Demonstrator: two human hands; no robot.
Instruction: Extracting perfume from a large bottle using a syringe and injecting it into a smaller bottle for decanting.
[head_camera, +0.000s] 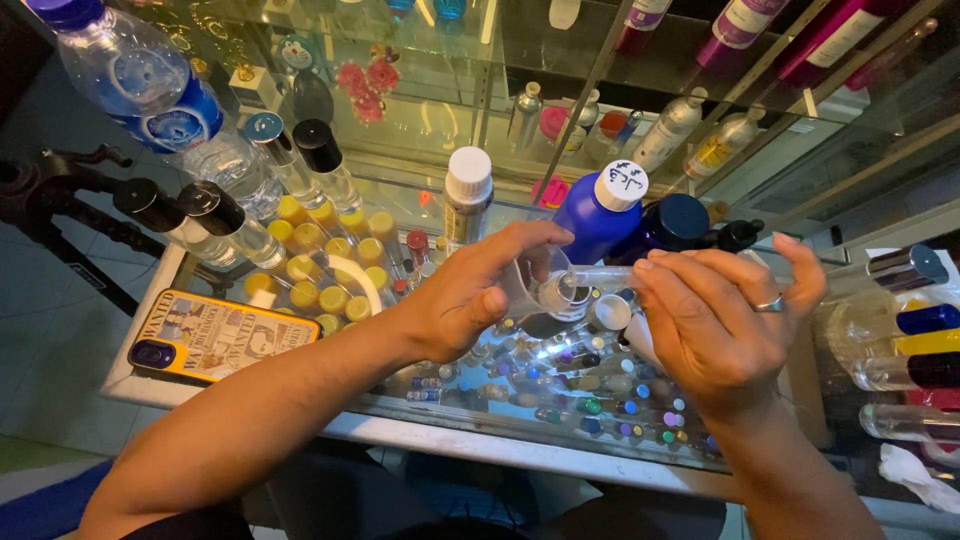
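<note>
At the centre of the frame the left hand (470, 300) pinches a small clear funnel (537, 285) between thumb and fingers, steadying it over the mouth of a little bottle that is mostly hidden behind the fingers. Just to its right the right hand (715, 320), a ring on one finger, is curled around a clear tube-like applicator (610, 277) whose tip reaches the funnel; what exactly it is cannot be told. Funnel and applicator look light, thin-walled and smooth, likely slippery if wet and easy to tip, so the sound hold seems to be at the funnel's rim and along the applicator's barrel rather than near its tip. Both hands work above a glass counter (480, 430), over rows of tiny vials with coloured caps (600, 400). Directly behind the hands stand a blue bottle with a white cap (600, 215), a dark blue bottle (672, 225) and a white-capped bottle (467, 200), close enough to be knocked. At left centre sit yellow-capped jars (320, 260) and black-capped glass bottles (225, 225); a phone in a yellow case (225, 335) lies at lower left, a water bottle (140, 80) at upper left.
</note>
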